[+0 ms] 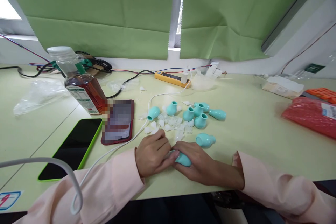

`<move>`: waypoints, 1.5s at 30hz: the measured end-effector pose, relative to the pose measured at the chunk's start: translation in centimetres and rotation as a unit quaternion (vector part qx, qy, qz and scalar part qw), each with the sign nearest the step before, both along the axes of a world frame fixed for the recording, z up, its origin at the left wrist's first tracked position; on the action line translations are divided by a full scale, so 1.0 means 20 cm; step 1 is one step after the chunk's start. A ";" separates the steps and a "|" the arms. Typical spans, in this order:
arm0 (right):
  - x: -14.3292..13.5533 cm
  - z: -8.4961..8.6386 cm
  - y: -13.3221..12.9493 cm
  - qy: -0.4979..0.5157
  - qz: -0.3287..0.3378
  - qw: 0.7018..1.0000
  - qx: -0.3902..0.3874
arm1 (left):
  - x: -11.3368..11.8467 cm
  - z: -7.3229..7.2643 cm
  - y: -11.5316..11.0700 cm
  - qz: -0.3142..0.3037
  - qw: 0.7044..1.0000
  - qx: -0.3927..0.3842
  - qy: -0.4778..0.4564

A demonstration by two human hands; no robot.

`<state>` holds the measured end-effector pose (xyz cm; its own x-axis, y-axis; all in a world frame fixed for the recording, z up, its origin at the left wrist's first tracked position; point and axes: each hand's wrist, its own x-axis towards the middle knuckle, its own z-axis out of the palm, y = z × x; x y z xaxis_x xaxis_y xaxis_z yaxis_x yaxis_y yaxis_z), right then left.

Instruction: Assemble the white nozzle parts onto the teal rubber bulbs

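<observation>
Closest in, a pale cable [49,160] loops over the left sleeve [105,185] at the near edge of the desk [252,112]. Just beyond, the right hand [196,161] is wrapped around a teal bulb [183,160], holding it low over the desk near that edge. The left hand [154,154] meets it there, fingers curled and thumb laid against the bulb (whether it also pinches something small, I cannot tell, as the fingers hide it).

Just past the right hand, a loose teal bulb [205,140] lies on its side. Ahead of both hands is a heap of small clear and whitish plastic pieces [173,121], with more teal bulbs [201,121] around it, some standing mouth up, others lying down. To the left are a green-edged phone [72,145] and a red-cased phone [118,122], with a bottle of amber liquid [85,92] behind them; well to the right sits a red packet [307,113]. Farther back come a yellow power strip [169,78] and, last, green curtains [105,14].
</observation>
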<state>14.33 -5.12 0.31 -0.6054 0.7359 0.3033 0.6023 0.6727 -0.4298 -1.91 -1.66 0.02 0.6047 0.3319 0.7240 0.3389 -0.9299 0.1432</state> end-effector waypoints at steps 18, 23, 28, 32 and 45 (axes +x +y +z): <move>0.10 0.12 0.07 0.042 -0.006 0.997 0.061 | -0.02 0.00 0.01 0.114 0.962 -0.248 -0.012; 0.12 0.11 0.16 0.005 -0.069 0.992 0.103 | 0.00 -0.06 0.05 0.206 0.956 -0.196 0.073; 0.12 0.02 0.27 -0.107 -0.085 0.963 0.231 | 0.00 -0.05 0.05 0.199 0.952 -0.181 0.147; 0.11 -0.01 0.30 -0.216 -0.127 0.924 0.290 | 0.00 -0.04 0.05 0.195 0.950 -0.173 0.172; 0.48 0.25 0.46 -0.055 -0.241 0.948 0.199 | -0.01 -0.07 0.06 0.201 0.959 -0.068 0.190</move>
